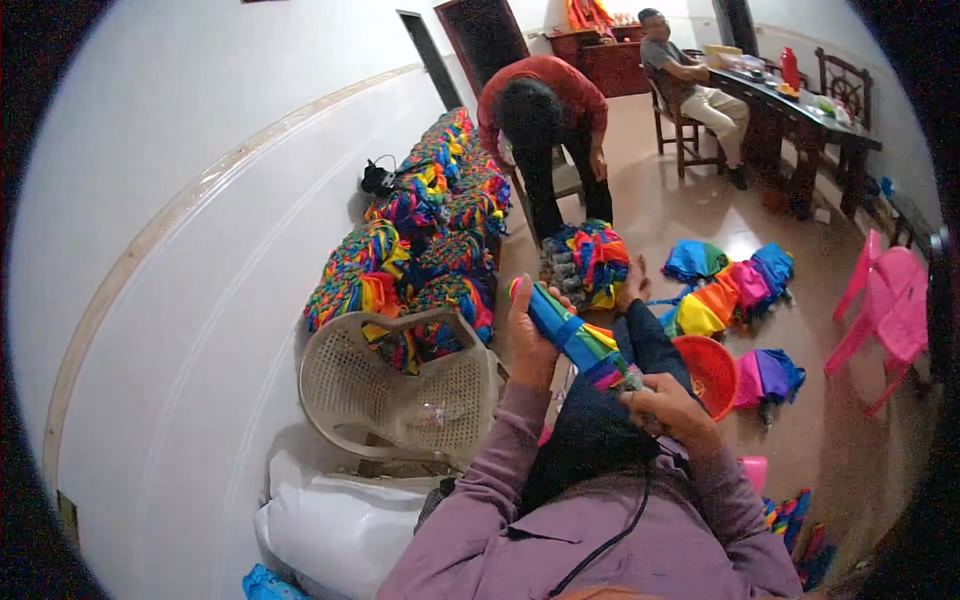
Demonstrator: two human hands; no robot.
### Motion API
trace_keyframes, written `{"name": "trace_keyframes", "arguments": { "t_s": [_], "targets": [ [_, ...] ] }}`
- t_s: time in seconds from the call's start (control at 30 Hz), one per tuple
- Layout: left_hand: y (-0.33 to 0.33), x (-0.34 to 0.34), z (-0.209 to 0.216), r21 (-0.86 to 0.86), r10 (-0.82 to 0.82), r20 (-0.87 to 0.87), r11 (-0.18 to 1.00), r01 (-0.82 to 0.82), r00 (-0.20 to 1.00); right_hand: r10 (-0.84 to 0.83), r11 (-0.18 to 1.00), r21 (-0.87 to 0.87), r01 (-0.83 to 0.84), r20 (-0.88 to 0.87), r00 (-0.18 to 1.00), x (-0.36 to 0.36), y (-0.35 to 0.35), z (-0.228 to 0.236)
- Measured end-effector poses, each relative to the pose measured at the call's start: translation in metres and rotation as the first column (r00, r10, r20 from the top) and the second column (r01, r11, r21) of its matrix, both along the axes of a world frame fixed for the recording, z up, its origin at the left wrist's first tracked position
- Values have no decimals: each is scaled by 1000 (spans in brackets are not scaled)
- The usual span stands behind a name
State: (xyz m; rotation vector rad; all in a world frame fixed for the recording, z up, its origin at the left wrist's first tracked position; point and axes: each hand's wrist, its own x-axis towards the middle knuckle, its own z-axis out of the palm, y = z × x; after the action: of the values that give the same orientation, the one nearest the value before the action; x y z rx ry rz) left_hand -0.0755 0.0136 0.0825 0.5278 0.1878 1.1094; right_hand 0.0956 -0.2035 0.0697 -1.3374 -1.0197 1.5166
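A folded rainbow-coloured umbrella (572, 335) lies slantwise over my lap, with a blue strap around its middle. My left hand (533, 345) is closed around its upper left end, thumb pointing up along the cloth. At the lower right end, where greyish rib tips or a handle show, my right hand (668, 406) grips with bent fingers. Just beyond the umbrella is a bundle of rainbow umbrellas (600, 262) on the floor by my bare foot (633, 285). A red plastic basket (722, 368) stands right of my leg, its contents partly hidden.
Rainbow umbrellas are heaped (440, 230) along the left wall. A beige plastic chair (340, 385) and white sack (330, 530) sit at my left. More umbrellas (705, 305) and a pink chair (890, 300) are right. A person in red (550, 90) bends ahead; another sits by a table (800, 105).
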Motion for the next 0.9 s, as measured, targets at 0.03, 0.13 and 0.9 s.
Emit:
{"name": "trace_keyframes", "arguments": {
  "t_s": [0.03,0.13,0.9],
  "targets": [
    [2,-1,0,11,12,-8,1000,-12,1000,-90,986,154,61,194,977,-5,2,-1],
    [9,-1,-9,-27,38,-14,999,-38,999,-325,881,468,69,492,807,-17,4,-4],
    [14,-4,-8,-73,92,-42,993,-94,995,-451,834,542,103,560,695,-19,0,-3]
  ]
}}
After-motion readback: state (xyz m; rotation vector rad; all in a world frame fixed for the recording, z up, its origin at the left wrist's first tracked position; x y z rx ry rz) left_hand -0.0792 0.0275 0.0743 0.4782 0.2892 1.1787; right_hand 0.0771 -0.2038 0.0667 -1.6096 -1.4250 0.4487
